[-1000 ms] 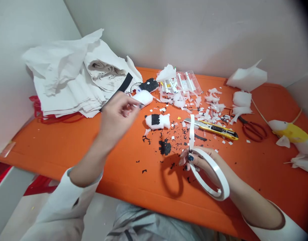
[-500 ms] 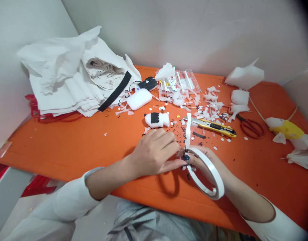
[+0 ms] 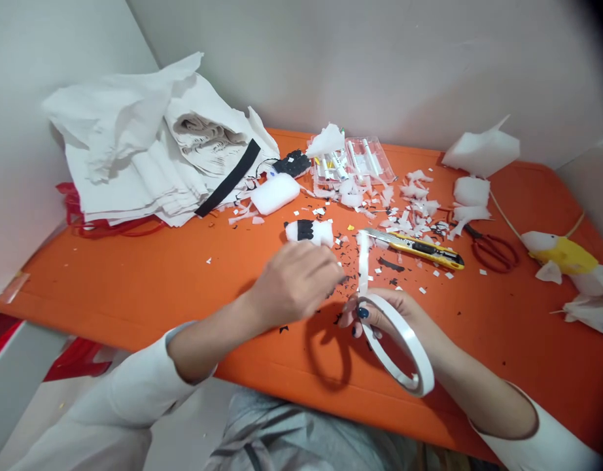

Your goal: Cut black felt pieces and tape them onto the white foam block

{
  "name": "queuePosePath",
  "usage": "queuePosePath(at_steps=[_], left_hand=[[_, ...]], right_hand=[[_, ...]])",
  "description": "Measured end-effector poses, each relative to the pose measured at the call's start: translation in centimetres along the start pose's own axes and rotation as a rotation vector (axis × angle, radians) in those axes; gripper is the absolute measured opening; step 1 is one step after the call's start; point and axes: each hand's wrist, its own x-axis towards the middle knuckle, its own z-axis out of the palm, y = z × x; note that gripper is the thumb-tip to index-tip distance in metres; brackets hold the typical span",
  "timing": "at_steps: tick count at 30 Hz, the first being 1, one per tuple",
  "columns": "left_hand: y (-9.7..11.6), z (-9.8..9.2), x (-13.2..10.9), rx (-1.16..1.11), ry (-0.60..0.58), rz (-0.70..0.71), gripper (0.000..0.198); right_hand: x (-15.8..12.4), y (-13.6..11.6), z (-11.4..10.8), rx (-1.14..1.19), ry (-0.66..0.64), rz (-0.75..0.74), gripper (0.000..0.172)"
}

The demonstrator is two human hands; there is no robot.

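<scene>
My right hand (image 3: 384, 314) holds a roll of white double-sided tape (image 3: 422, 360), its fingers closed on the near-left part of the ring. A loose strip of tape (image 3: 363, 265) stands up from the roll, its far end by the cutter blade. Left of the roll and apart from it, my left hand (image 3: 299, 281) is closed with fingers curled down; whatever its fingertips may pinch is hidden. Just beyond its knuckles lies a small white foam figure (image 3: 324, 232) with a black band, partly covered by the hand. A yellow utility knife (image 3: 419, 250) lies past the right hand.
White sheets (image 3: 125, 150) are heaped at the back left under a black strip (image 3: 229, 180). A clear case of markers (image 3: 365, 160), scraps (image 3: 414, 219) and a white foam block (image 3: 275, 193) lie behind. Red-handled scissors (image 3: 495, 252) and a yellow-and-white fish-like figure (image 3: 561, 253) are right.
My left hand has moved away from the tape roll, left and slightly farther back. A small black scrap now shows on the table below it. The roll stays in my right hand, slightly shifted.
</scene>
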Motion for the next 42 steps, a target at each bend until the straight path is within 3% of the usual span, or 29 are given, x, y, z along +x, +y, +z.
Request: queuePosePath(at_steps=[5,8,10,12,14,17,19,21,35,42], left_hand=[[-6.0,-2.4,-0.8,0.345,0.167,-0.455,0.014],[-8.9,-3.6,-1.7,0.475,0.078,-0.701,0.012],[-9.1,-3.8,-1.8,0.514,0.08,-0.776,0.021],[-7.8,-3.5,-1.4,0.431,0.113,-0.718,0.038],[-5.3,-2.8,-0.6,0.2,0.167,-0.607,0.034],[-1.4,-1.5,0.2,-0.328,-0.001,-0.412,0.019],[0.3,-0.7,0.3,-0.526,-0.088,-0.358,0.014],[1.0,-0.1,0.1,-0.621,-0.098,-0.358,0.012],[0.8,0.8,-0.2,-0.646,-0.094,-0.415,0.008],[0.7,0.7,-0.2,-0.649,-0.162,-0.482,0.009]], right_hand=[[0.0,0.2,-0.3,-0.027,0.049,0.023,0.023],[0.0,0.6,-0.4,-0.007,0.025,0.014,0.022],[0.0,0.7,-0.4,0.002,0.005,0.017,0.023],[0.0,0.7,-0.4,0.01,-0.006,0.012,0.023],[0.0,0.6,-0.2,0.019,-0.004,0.004,0.023],[0.0,0.7,-0.1,0.047,0.001,0.009,0.024],[0.0,0.8,-0.1,0.058,-0.007,0.02,0.024],[0.1,0.9,-0.2,0.056,-0.011,0.031,0.024],[0.3,1.2,-0.3,-0.009,0.019,0.076,0.026],[0.3,1.4,-0.3,-0.019,0.012,0.073,0.028]])
